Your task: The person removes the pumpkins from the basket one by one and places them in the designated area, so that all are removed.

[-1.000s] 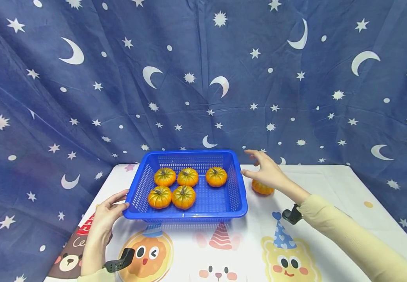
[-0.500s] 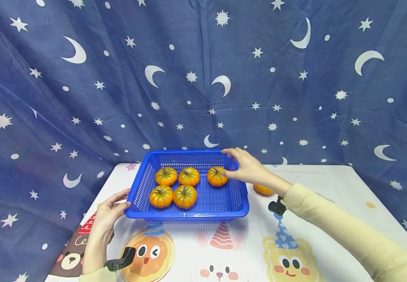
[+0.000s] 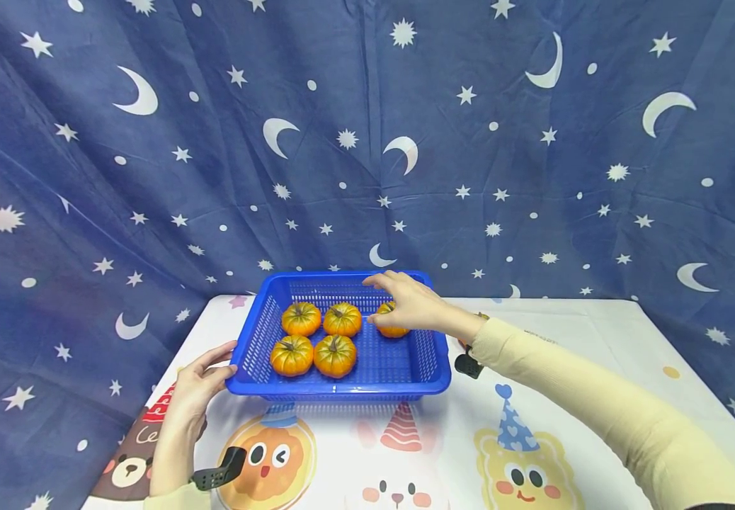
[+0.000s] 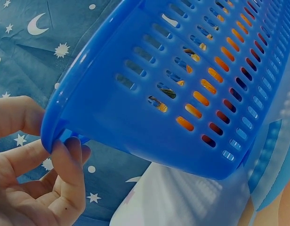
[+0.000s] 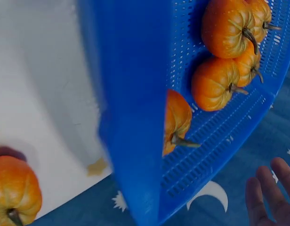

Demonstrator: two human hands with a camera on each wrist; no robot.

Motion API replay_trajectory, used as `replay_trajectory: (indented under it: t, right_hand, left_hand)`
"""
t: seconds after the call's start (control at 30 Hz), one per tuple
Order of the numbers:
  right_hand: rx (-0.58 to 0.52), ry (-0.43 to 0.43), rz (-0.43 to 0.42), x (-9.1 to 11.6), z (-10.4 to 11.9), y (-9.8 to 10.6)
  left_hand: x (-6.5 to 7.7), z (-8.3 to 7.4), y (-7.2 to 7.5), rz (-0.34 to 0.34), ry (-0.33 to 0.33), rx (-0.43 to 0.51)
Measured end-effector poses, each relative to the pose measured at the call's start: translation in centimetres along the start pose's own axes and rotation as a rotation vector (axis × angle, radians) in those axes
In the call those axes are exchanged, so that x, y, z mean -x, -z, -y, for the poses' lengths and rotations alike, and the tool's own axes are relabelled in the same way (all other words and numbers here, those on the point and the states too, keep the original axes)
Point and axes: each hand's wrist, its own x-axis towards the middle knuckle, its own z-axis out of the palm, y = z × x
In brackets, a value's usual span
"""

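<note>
A blue slatted plastic basket stands on the table with several small orange pumpkins grouped in its left part. Its left rim is pinched between the thumb and fingers of my left hand, which the left wrist view also shows at the basket's edge. Over the basket's right part reaches my right hand, fingers spread and slightly bent, nothing between them. Below it sits a single pumpkin, partly hidden by the hand. Another pumpkin lies outside the basket, mostly behind my right forearm in the head view.
The white tablecloth is printed with cartoon animals. A dark blue curtain with moons and stars hangs right behind the table. The basket's raised right wall stands between the outside pumpkin and those inside.
My right hand has moved left, from above the pumpkin outside, across the right rim, to above the single pumpkin in the basket. My left hand stays on the rim.
</note>
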Motion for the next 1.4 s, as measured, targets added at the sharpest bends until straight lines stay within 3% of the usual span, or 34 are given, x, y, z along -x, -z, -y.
replay_trajectory:
  t: [0.33, 0.87, 1.13, 1.4]
  right_hand:
    - [0.038, 0.098, 0.111, -2.2, 0.9, -2.3]
    - [-0.109, 0.244, 0.336, -4.5, 1.8, -5.7]
    - [-0.086, 0.289, 0.346, -5.0, 2.0, -7.2]
    - [-0.087, 0.251, 0.380, -5.2, 1.6, -8.2]
  left_hand:
    - [0.1, 0.0, 0.0, -0.008, -0.007, -0.013]
    - [0.0, -0.2, 0.0, -0.003, -0.016, 0.005]
    - [-0.1, -0.1, 0.0, -0.008, -0.018, -0.004]
    - [0.0, 0.0, 0.1, -0.001, -0.016, 0.004]
